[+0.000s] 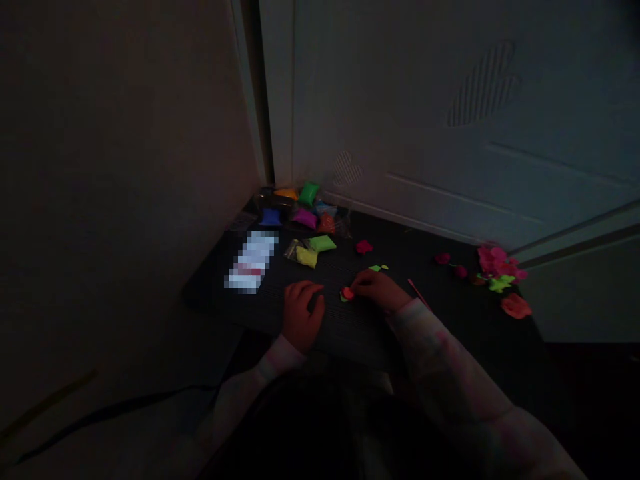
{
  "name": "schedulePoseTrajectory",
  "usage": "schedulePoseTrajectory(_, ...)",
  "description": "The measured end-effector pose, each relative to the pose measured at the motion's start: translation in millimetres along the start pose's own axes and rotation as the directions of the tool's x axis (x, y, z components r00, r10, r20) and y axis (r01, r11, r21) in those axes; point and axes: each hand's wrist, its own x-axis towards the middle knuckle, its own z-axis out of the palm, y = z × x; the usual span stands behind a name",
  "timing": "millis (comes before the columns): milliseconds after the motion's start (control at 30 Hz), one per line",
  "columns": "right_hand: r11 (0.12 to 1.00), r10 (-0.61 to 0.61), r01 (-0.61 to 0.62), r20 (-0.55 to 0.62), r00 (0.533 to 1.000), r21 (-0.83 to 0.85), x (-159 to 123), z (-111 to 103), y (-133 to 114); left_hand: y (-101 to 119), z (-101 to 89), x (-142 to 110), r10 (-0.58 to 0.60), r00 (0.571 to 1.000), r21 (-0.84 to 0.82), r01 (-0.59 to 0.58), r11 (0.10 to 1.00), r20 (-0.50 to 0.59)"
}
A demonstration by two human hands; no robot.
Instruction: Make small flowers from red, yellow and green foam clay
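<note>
My right hand (379,289) has its fingertips pinched together at the edge of a small red clay piece (347,293) with green under it. That piece rests on the dark table (327,333). To its left, my left hand (303,313) is held over the table edge, fingers curved and apart, with nothing in them. Just beyond the right hand lie green clay scraps (375,269). A crimson clay lump (364,247) sits farther back. A thin pink stick (419,293) lies beside the right wrist. The dim light hides fine detail.
Yellow (307,257) and light green clay packets (323,243) lie mid-table. Several coloured packets (305,218) are heaped at the back. A lit, blurred screen (253,262) lies left. Pink clay flowers (495,261) and a coral one (516,306) stand right. A white panel (400,133) borders the back.
</note>
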Motion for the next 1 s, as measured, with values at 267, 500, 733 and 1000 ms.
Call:
schedulePoseTrajectory(267,0.996,0.022,-0.018,0.043,0.999,-0.093,0,2,0,1,-2.6,1,0.017,0.999,0.021,-0.018,1.000,0.031)
schedulePoseTrajectory(500,0.994,0.015,-0.012,0.027,1.000,-0.110,-2,5,-3,12,0.9,-1,0.169,0.958,0.145,-0.206,0.968,0.233)
schedulePoseTrajectory(733,1.000,-0.002,0.000,-0.100,0.995,-0.017,-8,2,-9,17,7.0,-3,0.207,0.900,0.291,-0.331,0.898,0.384)
schedulePoseTrajectory(1000,0.996,-0.008,0.033,-0.299,0.954,0.078,-31,7,-7,17,7.6,3,0.075,0.936,0.230,-0.162,0.960,0.345)
